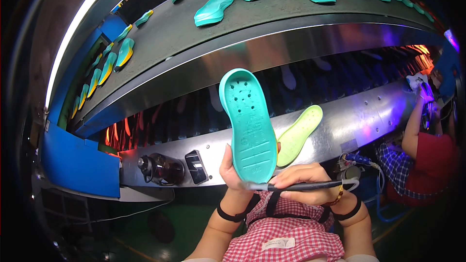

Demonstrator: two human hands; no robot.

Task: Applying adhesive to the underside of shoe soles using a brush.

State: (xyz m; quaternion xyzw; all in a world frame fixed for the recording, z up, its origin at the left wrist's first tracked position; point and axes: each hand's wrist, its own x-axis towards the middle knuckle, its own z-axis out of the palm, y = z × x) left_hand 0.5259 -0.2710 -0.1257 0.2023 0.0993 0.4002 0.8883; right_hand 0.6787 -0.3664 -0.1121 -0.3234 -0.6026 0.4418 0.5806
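The person's left hand (229, 165) is holding a teal shoe sole (248, 122) upright in front of the chest, its fingers closed around the sole's lower edge and its hollow, dotted inner side facing up. The right hand (302, 175) is gripping a dark brush (296, 186) crosswise, fingers wrapped tight on the handle, with the tip touching the bottom end of the sole. Black bands are sitting on both wrists, above a red checked apron (286, 233).

Just behind the sole, a pale green sole (301, 134) is lying on the shiny metal ledge (359, 121) of the lower conveyor, near its front edge. Under that tunnel an orange glow is showing at the left end, and purple light is falling at the right end. Above it, a grey belt (194, 34) is curving across the room, carrying many teal and yellow soles (213, 8) spread along its length, some well apart, some in a row along the left edge. A blue panel (77, 160) is standing at the left. At the far right, another person in a red top (432, 160) is working at the ledge.
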